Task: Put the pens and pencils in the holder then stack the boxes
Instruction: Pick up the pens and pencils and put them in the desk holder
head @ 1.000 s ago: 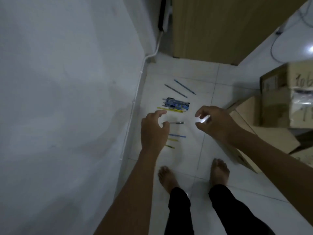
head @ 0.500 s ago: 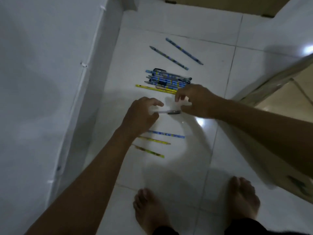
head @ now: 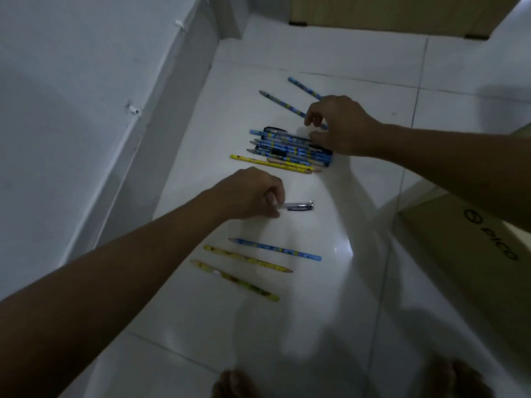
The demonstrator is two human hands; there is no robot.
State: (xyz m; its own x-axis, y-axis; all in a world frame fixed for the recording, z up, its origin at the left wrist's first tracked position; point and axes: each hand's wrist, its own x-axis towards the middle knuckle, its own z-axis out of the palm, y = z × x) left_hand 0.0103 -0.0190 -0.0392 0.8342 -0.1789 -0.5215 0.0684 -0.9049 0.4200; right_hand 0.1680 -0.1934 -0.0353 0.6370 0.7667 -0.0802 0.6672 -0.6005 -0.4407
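Pens and pencils lie on a white tiled floor. My left hand pinches a clear pen with a dark cap, held level just above the floor. My right hand hovers with curled fingers at the right end of a pile of blue pencils and pens, and I cannot tell whether it grips any. Two yellow pencils lie along the pile's near side. Two blue pencils lie beyond it, partly hidden by my right hand. Nearer me lie a blue pencil and two yellow pencils. No holder shows.
A cardboard box with black print stands at the right. A white wall with a thin pipe runs along the left. A wooden cabinet base is at the far end. My bare feet show at the bottom edge.
My left hand has taken hold of the clear pen. My right hand has let go of that pen and moved away to the blue pile. The camera has come closer to the floor.
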